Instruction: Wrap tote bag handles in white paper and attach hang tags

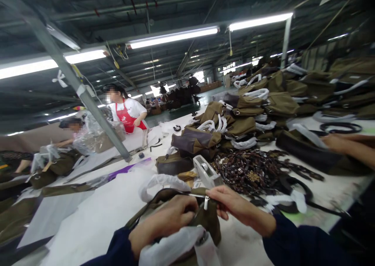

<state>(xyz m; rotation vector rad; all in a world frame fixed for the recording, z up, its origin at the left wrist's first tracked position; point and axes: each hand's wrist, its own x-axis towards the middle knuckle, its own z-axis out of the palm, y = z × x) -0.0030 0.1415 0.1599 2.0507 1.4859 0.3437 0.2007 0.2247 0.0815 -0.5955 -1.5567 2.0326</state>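
Observation:
An olive handbag (209, 223) lies on the white table before me, its top opening toward me. Its metal zipper (195, 195) runs along the opening, with a silver zipper pull (206, 202) hanging near the right end. My right hand (231, 203) pinches the bag's corner just beyond the pull. Over the opening lies my left hand (168, 217), its fingers curled at the zippered edge; the fingertips are partly hidden. White wrapping covers the near handle (172, 247) and the far handle (164, 184).
A tape dispenser (206, 172) stands behind the bag, beside a heap of brown chain-like straps (249, 174). More olive bags (199, 139) are piled behind. At right, another person's arm (348, 145) reaches over a bag. White sheets (102, 211) lie left; a red-aproned person (127, 115) stands beyond.

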